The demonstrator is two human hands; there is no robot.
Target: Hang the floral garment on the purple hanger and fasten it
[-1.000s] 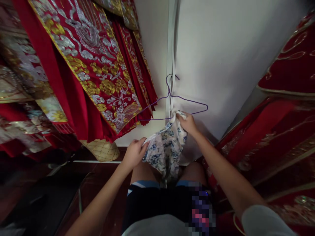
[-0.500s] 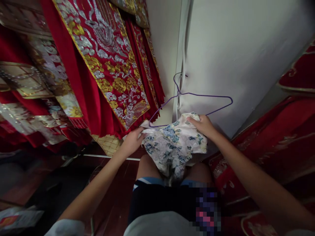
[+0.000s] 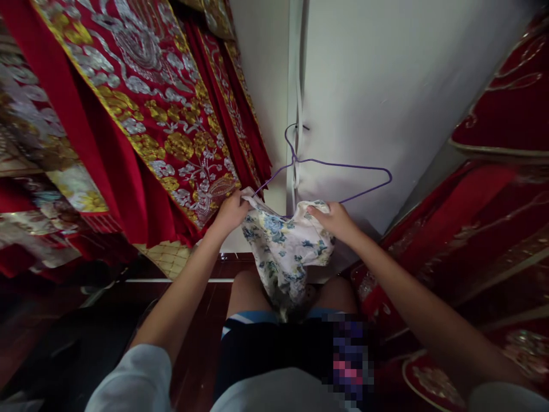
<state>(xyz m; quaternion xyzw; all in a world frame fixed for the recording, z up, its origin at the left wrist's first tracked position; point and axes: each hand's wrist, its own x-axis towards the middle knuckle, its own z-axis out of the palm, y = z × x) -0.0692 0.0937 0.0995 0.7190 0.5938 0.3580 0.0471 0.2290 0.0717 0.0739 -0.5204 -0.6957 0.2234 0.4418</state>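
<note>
A white garment with blue and green flowers (image 3: 286, 240) hangs down between my hands, in front of my knees. My left hand (image 3: 231, 214) pinches its left shoulder, which now lies over the left arm of a purple clothes hanger (image 3: 343, 164). With thumb and fingers, my right hand (image 3: 337, 222) grips the other shoulder, just below the hanger's lower bar. The hanger's right end sticks out bare. Its hook loops near a dark peg on the white wall strip. Part of the hanger's lower bar is hidden behind the cloth.
Red cloths with gold and silver embroidery (image 3: 171, 131) hang close on the left. More red embroidered fabric (image 3: 472, 217) stands along the right side. Behind the hanger is a pale wall (image 3: 377, 74) with a white cord (image 3: 299, 86). Dark red floor (image 3: 201, 332) shows below.
My left hand has raised the garment's left shoulder up over the hanger's left end. My right hand stays on the other shoulder. The whole view has shifted slightly.
</note>
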